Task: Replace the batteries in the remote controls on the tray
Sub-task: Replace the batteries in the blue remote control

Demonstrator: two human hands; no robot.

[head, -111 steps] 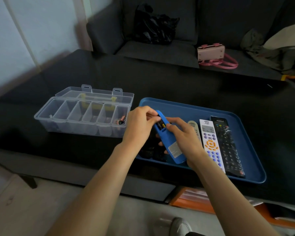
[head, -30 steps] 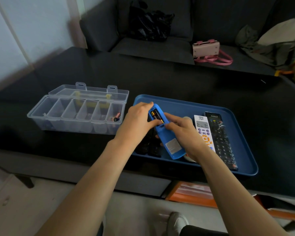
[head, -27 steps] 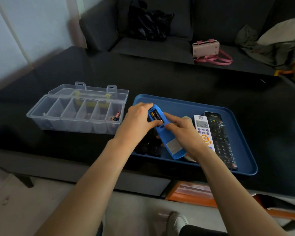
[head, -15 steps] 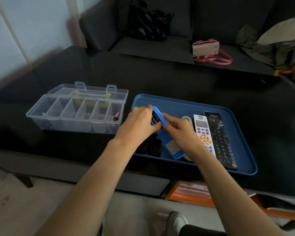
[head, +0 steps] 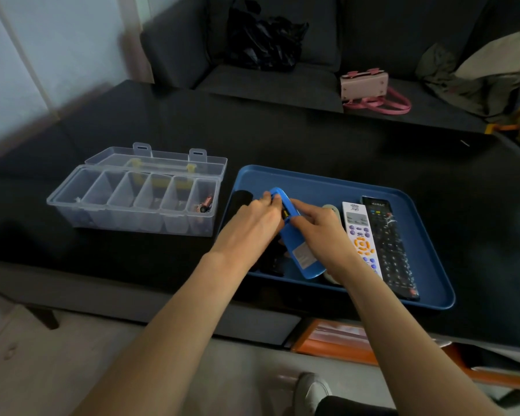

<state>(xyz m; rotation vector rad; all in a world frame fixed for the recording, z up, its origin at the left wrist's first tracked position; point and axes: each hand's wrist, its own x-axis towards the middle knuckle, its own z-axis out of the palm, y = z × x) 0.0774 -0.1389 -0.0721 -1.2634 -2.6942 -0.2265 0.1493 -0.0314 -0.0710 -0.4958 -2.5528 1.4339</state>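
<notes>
head view: both hands (head: 254, 226) grip the blue remote (head: 297, 247).

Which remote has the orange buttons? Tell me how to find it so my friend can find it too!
Look at the blue tray on the black table, right of the clear plastic box. Near its right side two remotes lie side by side. The one you want is the white remote, left of the black remote; only it has a ring of orange buttons in the middle and purple buttons around them.
</notes>
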